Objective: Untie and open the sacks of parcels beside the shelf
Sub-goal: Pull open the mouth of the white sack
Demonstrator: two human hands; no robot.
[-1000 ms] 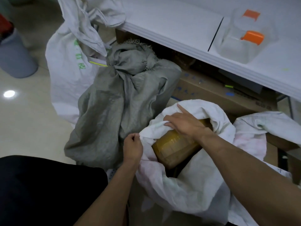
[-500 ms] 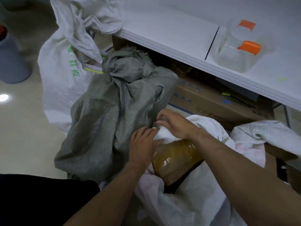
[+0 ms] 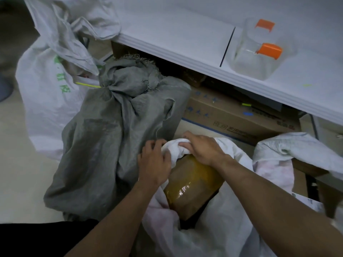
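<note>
Your left hand (image 3: 154, 162) and right hand (image 3: 202, 149) both have their fingers curled into the bunched rim of the white sack (image 3: 213, 229), which sits open on the floor just in front of the shelf (image 3: 185, 38). If you drag that rim down unevenly, the parcel (image 3: 191, 184) inside could tip or slide out; it is blocky, wrapped in glossy brown tape, and looks slick against thin cloth. The sack is limp woven plastic, creased and floppy, so it will likely collapse back over the mouth once you let go. Beside it the grey sack (image 3: 115, 136) leans slumped, its neck knotted tight with a frayed, thready edge on top; yanking there may tighten the knot or shed more strands. It touches your sack, so a hard tug could pull it over onto the cardboard box (image 3: 232, 115)
</note>
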